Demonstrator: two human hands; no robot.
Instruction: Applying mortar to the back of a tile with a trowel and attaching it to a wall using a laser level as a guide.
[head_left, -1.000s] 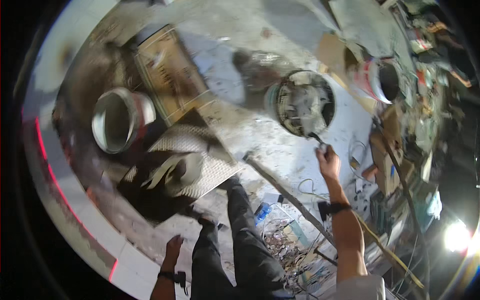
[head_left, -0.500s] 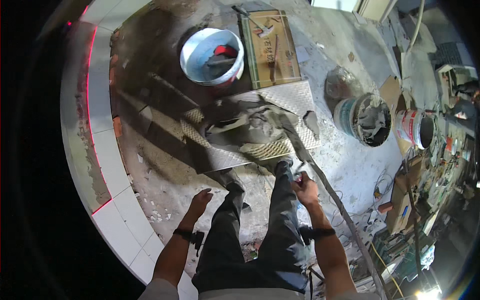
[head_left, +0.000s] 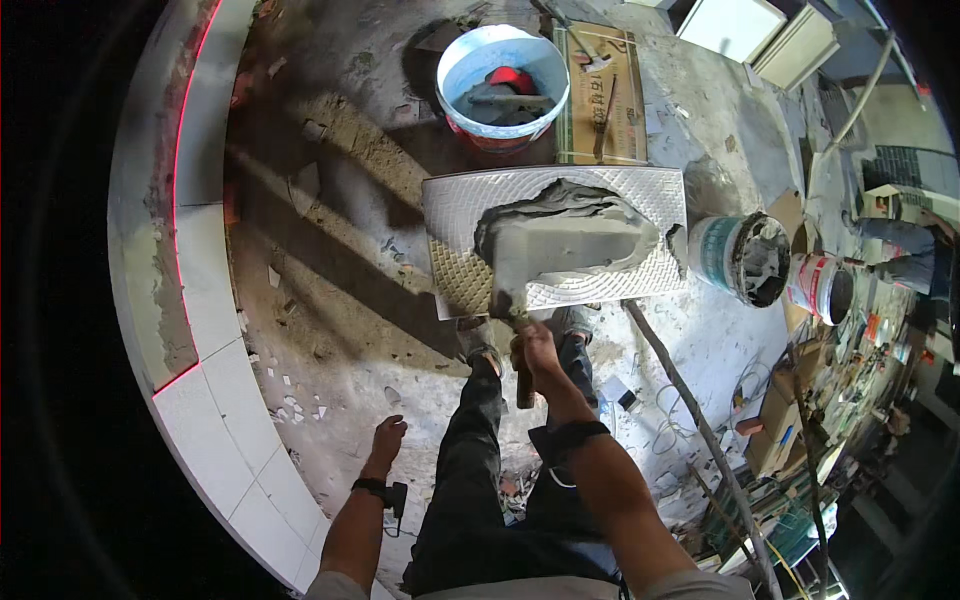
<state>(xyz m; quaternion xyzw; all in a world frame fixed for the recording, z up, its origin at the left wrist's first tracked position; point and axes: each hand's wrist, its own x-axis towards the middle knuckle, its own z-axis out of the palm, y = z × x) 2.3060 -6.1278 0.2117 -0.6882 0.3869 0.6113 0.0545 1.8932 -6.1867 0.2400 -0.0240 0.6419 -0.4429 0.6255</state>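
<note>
My right hand grips a trowel, its blade on the mortar at the lower left of a tile lying face down. The mortar is a grey patch with a smoothed middle and a ridged upper edge; the tile's back has a raised grid pattern. The tile lies just past my feet. My left hand hangs low on the left, empty, with loosely curled fingers a little apart.
Buckets stand beyond the tile and right. A hammer lies on a cardboard box. A tiled strip with a red laser line curves left. Poles and clutter lie right, near another person.
The view has swung right. My right hand has moved from the mortar bucket to the tile's lower edge, bringing the trowel onto the mortar, which now has a smoother middle.
</note>
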